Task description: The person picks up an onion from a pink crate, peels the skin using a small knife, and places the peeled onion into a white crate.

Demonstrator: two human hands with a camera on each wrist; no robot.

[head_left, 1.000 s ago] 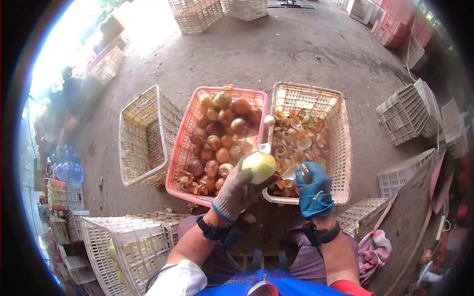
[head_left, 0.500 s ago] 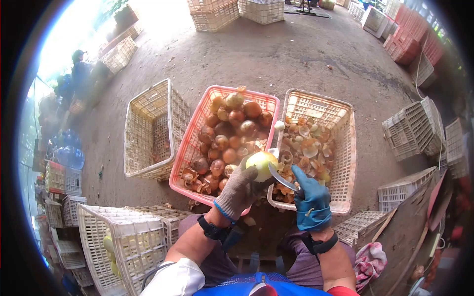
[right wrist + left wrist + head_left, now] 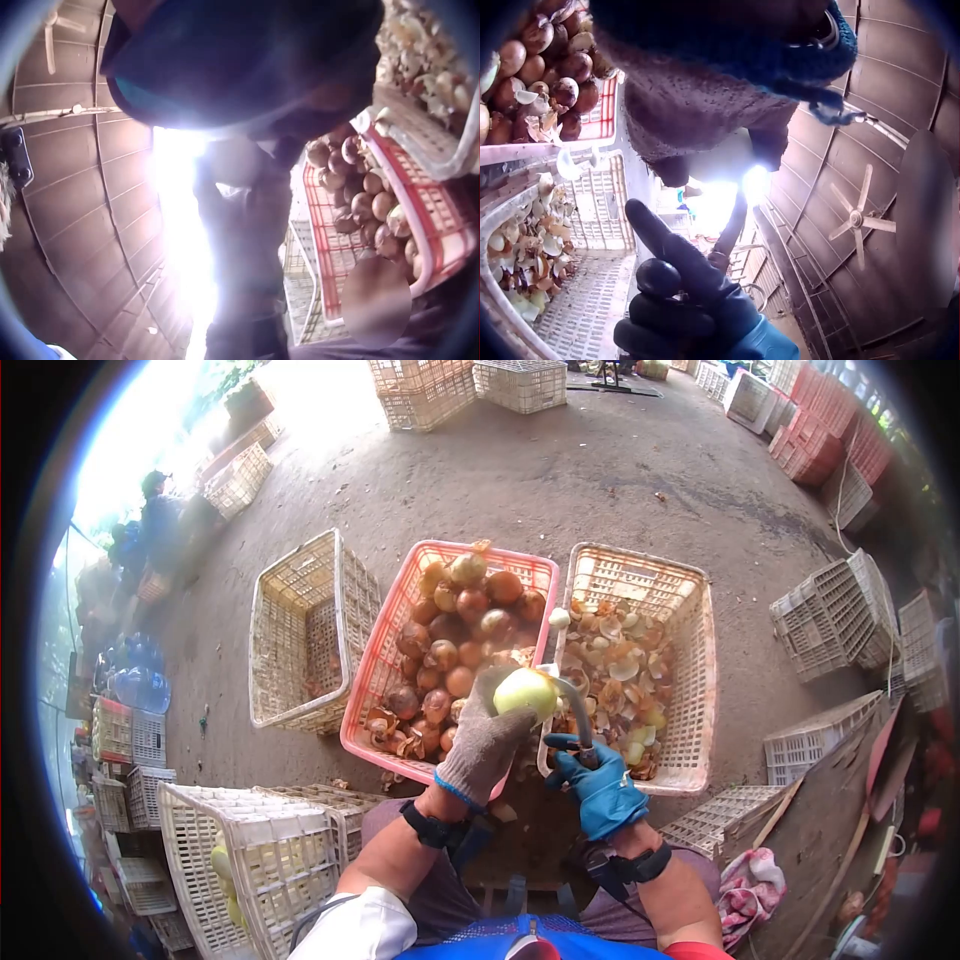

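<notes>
In the head view my left hand [image 3: 482, 745], in a grey knit glove, holds a pale green peeled onion [image 3: 525, 695] above the edge between two crates. My right hand [image 3: 600, 792], in a blue rubber glove, grips a small knife [image 3: 577, 710] with a curved blade. The blade rises from the fist, its tip right at the onion's right side. In the left wrist view the blue glove [image 3: 697, 300] has its forefinger stretched out and the other fingers curled round the handle. Strong backlight and the glove darken the onion in the right wrist view.
A pink crate [image 3: 362, 670] of brown unpeeled onions [image 3: 470, 605] stands at front left. Beside it, a white crate [image 3: 695, 690] holds onion skins [image 3: 625, 660]. Another white crate [image 3: 345, 610] lies further left. A crate of peeled onions [image 3: 250, 830] stands by my left arm.
My right hand has swung left and turned, and the knife blade now points upward beside the onion instead of leftward. The left hand keeps its hold, its onion turned slightly.
</notes>
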